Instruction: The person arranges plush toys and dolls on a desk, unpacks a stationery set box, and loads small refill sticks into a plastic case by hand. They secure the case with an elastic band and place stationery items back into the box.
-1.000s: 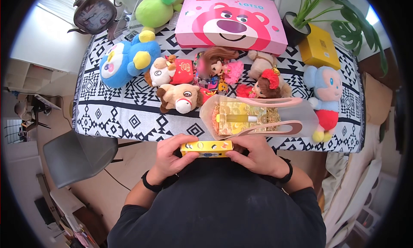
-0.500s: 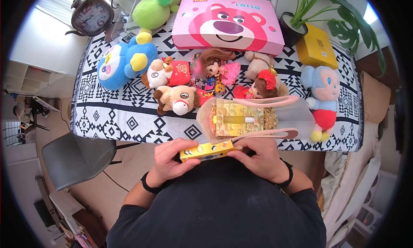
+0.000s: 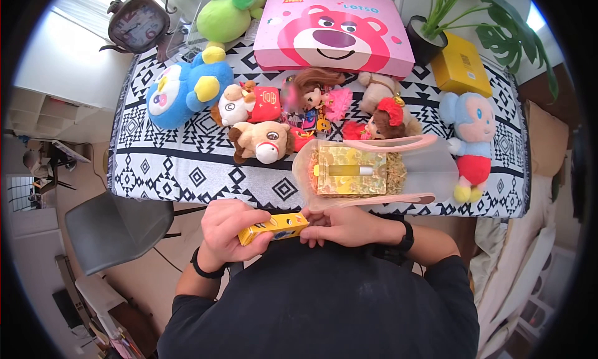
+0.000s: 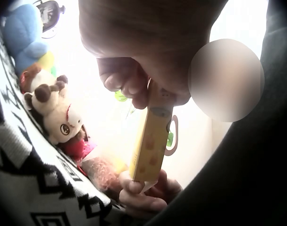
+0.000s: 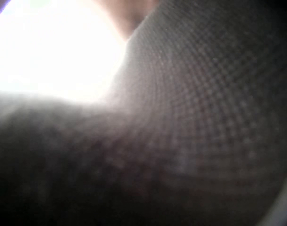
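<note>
1. Yellow carton slants in mid-air on the person's side of the patterned tablecloth.
2. Translucent gift bag lies just beyond.
3. Left hand: thumb and fingers clamped round the carton.
4. Right hand: fingers curled close, pinching its pale end flap.

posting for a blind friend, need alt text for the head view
A person's left hand grips a small yellow box, the right hand at its other end. Beyond, a see-through pink-handled bag, plush toys, dolls and a large pink Lotso box lie on a black-and-white patterned cloth.
</note>
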The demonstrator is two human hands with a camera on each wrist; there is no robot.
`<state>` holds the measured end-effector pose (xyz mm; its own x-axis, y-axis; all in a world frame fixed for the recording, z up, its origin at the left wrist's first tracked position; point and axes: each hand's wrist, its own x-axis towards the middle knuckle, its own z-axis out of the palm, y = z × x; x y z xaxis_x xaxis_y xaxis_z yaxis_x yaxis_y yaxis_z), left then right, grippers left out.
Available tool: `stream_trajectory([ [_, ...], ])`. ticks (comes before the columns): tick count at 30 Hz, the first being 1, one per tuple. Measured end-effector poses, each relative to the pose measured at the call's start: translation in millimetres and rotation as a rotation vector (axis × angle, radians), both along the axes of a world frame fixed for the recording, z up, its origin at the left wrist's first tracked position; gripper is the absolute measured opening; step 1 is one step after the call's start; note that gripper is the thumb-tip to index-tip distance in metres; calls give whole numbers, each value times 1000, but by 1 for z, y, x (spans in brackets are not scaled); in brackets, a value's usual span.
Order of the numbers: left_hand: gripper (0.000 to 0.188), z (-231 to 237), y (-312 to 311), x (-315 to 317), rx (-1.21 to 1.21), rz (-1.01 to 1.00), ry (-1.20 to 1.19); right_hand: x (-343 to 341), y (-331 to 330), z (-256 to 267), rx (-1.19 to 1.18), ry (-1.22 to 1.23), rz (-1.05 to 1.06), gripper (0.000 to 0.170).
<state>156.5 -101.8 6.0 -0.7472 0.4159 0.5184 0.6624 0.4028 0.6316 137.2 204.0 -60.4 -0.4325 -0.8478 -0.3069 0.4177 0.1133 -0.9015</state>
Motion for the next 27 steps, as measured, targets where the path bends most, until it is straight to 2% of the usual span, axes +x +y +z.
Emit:
stream_trajectory([
  [4,31,20,-7,-6,-89,-24,111,-6,-26,-9,-147,-138,53,50],
  [5,32,27,-9,-8,-120,-47,118,-9,-30,-13,-173,-174,87,37],
  [8,38,37,-14,-13,-181,-65,129,-13,-42,-12,-279,-208,78,38],
  [10,42,39,-21,-17,-239,-53,142,-15,-46,-14,-270,-202,86,39],
  [20,52,38,-33,-19,-168,-17,177,-15,-58,-15,-261,-297,32,48],
  [26,37,31,-61,-19,-123,51,22,-16,-57,-22,-221,-267,44,46],
  [27,34,31,-66,-19,-119,47,-65,-15,-57,-21,-212,-266,52,44],
])
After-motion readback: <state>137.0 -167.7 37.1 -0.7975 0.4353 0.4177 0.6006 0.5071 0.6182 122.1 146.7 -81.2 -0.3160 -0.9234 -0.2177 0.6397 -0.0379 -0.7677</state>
